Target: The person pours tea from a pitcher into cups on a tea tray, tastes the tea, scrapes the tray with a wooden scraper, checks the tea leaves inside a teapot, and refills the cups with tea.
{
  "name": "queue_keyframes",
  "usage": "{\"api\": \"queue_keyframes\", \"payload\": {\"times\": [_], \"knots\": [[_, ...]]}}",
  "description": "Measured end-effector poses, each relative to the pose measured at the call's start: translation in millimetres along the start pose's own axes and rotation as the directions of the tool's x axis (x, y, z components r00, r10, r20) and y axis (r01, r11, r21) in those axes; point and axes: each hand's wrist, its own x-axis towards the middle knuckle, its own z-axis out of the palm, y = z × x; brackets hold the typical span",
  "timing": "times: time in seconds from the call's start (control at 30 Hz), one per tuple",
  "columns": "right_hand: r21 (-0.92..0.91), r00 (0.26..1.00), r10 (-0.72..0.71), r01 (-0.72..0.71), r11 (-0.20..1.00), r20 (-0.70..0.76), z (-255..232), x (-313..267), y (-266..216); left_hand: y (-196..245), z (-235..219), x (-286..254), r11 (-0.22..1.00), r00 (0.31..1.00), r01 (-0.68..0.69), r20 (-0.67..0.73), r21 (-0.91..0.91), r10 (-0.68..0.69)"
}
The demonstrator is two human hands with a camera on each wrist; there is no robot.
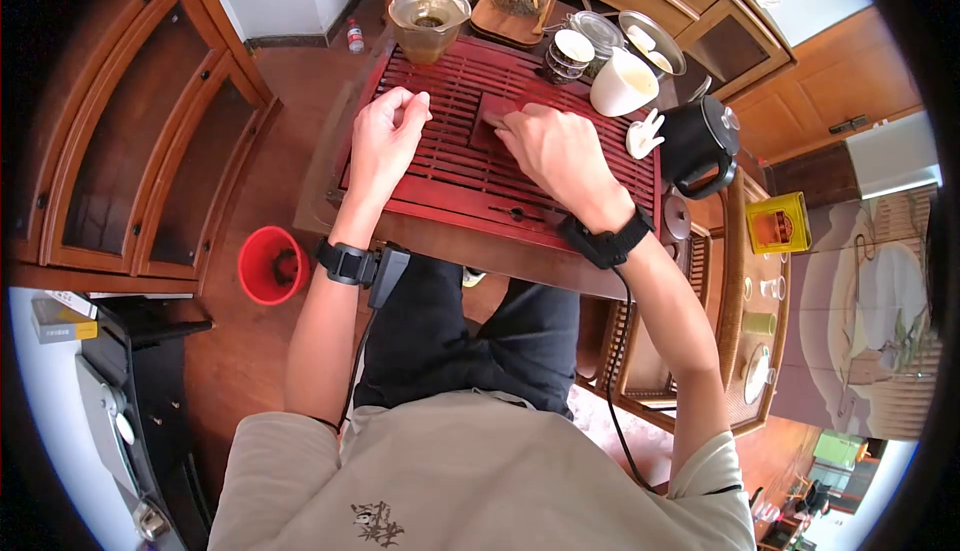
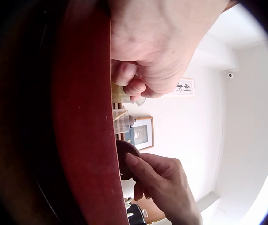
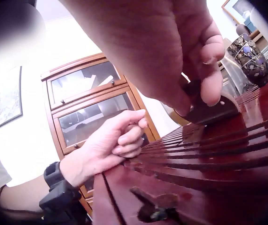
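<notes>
My right hand [image 1: 562,151] pinches a dark brown flat piece with a rounded edge [image 3: 216,111] between thumb and fingers. The piece stands on edge over the middle of the red slatted tea tray [image 1: 450,196]; two small light spots show on its face in the right wrist view. In the left wrist view its round outline [image 2: 126,159] rises past the tray's side. My left hand [image 1: 385,141] rests at the tray's left part, fingers loosely curled, thumb against the index finger, with nothing visible in it.
A strainer on a glass pitcher [image 1: 428,26] stands at the tray's far left. Stacked patterned cups [image 1: 567,56], a white pitcher [image 1: 622,84], a white hand-shaped figurine [image 1: 645,135] and a black kettle [image 1: 700,136] line the right. A red bin [image 1: 262,286] sits on the floor.
</notes>
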Motion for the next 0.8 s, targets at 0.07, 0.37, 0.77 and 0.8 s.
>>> {"api": "queue_keyframes", "payload": {"times": [0.07,0.37,0.77,0.8], "knots": [[0.046,1.000,-0.025,0.025,0.999,0.000,-7.9,-4.2,-8.4,2.5,-0.8,-0.2,1.000,1.000,-0.008,-0.004,0.010,0.008],[0.089,0.985,-0.134,0.124,0.988,0.107,-29.5,-17.3,-21.3,4.2,0.3,-1.5,1.000,1.000,-0.018,-0.006,0.021,0.018],[0.053,0.986,-0.156,0.153,0.987,0.053,-26.5,-17.6,-21.4,3.9,1.7,-2.3,0.998,0.998,-0.064,0.009,-0.010,0.064],[0.053,0.986,-0.156,0.153,0.987,0.054,-27.3,-17.7,-21.8,3.5,1.6,-2.1,0.998,0.998,-0.063,0.009,-0.011,0.063]]}}
